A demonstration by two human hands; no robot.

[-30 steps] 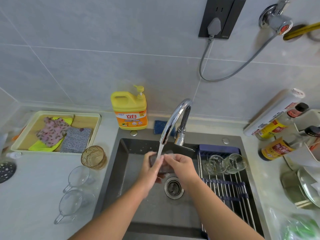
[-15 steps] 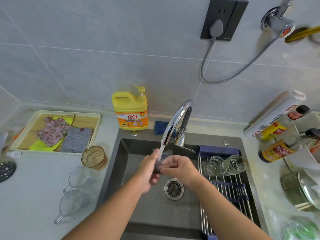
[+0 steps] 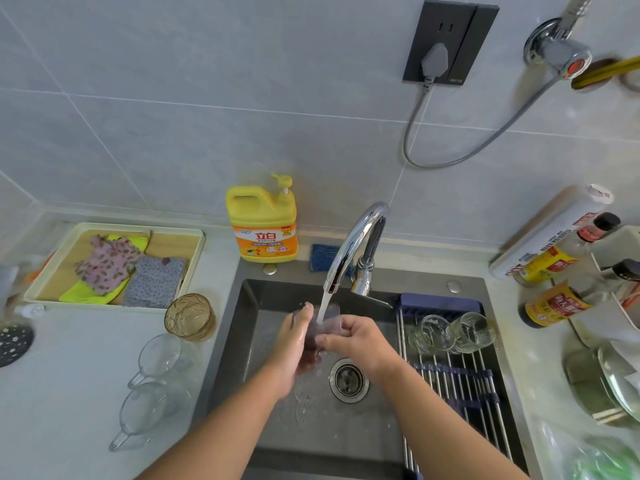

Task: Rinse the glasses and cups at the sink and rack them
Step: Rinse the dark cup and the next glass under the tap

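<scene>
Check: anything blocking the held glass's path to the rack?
Nothing visible. Left hand and right hand hold the dark glass under the tap; the rack lies right of it, two clear glasses at its far end, nearer bars bare.

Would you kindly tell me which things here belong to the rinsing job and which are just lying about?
In the job: dark glass, held by left hand and right hand under the faucet; sink; rack with two clear glasses; amber glass and two handled cups on the counter.
Lying about: detergent bottle, tray of cloths, sauce bottles, wall socket.
</scene>
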